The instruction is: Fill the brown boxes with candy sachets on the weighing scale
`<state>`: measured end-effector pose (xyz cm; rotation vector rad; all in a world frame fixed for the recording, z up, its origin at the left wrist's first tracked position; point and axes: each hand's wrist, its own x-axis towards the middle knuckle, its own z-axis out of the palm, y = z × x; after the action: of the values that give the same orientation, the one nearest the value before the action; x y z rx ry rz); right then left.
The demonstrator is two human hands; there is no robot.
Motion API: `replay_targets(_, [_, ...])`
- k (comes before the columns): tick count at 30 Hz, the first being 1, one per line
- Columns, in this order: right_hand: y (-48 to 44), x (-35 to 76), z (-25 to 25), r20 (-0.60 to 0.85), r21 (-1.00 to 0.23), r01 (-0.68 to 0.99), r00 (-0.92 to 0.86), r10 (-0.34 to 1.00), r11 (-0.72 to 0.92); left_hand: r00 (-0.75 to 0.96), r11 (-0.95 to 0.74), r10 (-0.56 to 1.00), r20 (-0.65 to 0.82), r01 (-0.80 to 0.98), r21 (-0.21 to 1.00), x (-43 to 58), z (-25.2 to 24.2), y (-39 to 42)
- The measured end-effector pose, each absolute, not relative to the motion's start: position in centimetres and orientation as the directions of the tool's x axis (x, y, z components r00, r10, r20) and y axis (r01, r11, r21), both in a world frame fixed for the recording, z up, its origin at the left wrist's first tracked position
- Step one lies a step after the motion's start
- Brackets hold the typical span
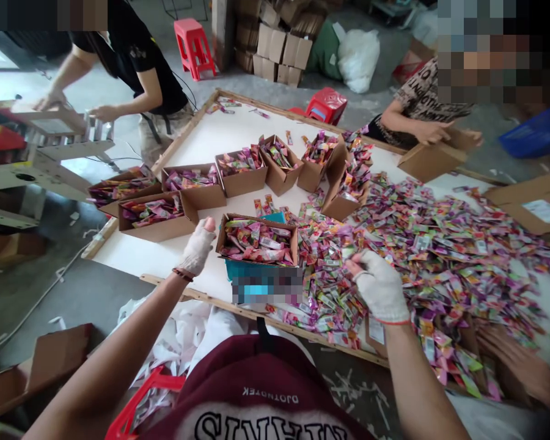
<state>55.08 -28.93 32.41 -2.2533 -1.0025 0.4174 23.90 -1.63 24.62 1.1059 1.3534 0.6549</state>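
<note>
**Gloved hands at a box of packets**

Head view: the left hand [197, 247], in a white glove, has its fingers curled against the left wall of a packet-filled cardboard box [257, 221]. Whether it grips the wall cannot be told. The box stands on a teal scale [245, 269] near the front edge of the white table [229, 131].

To the right, the gloved right hand [379, 286] lies palm down with its fingers bent into the pile of packets [444, 256]. Any packet in its grasp is hidden.

Further off, a row of filled boxes [197, 183] runs leftward. At the far right, a co-worker's hands [433, 131] rest on another carton [428, 160].
</note>
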Motion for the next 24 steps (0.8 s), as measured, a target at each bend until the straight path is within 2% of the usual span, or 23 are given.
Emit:
replay_targets(5, [-35.1, 57.3, 29.1, -0.179, -0.532, 0.455, 0.764, 0.620, -0.714, -0.010, 0.619, 0.780, -0.626, 0.170, 0.767, 18.7, 22.9, -2.7])
replay_targets(8, [-35.9, 56.9, 28.1, -0.240, -0.537, 0.421, 0.754, 0.611, -0.731, -0.083, 0.688, 0.723, -0.686, 0.183, 0.702, 16.2, 21.7, -3.7])
replay_targets(11, [-34.9, 56.1, 28.4, -0.199, -0.569, 0.445, 0.741, 0.641, -0.691, -0.092, 0.707, 0.705, -0.704, 0.171, 0.686, 15.6, 21.2, -3.9])
replay_targets(16, [-31.5, 54.6, 30.2, -0.095, -0.611, 0.551, 0.662, 0.743, -0.569, -0.023, 0.640, 0.764, -0.644, 0.146, 0.754, 18.1, 23.2, -2.6])
replay_targets(22, [-28.2, 52.3, 32.4, 0.036, -0.621, 0.677, 0.528, 0.849, -0.395, 0.092, 0.420, 0.899, -0.427, 0.087, 0.903, 22.6, 27.1, -1.3])
replay_targets(24, [-27.7, 51.8, 32.8, 0.058, -0.612, 0.700, 0.504, 0.862, -0.368, 0.070, 0.368, 0.924, -0.376, 0.107, 0.924, 23.7, 28.0, -1.2])
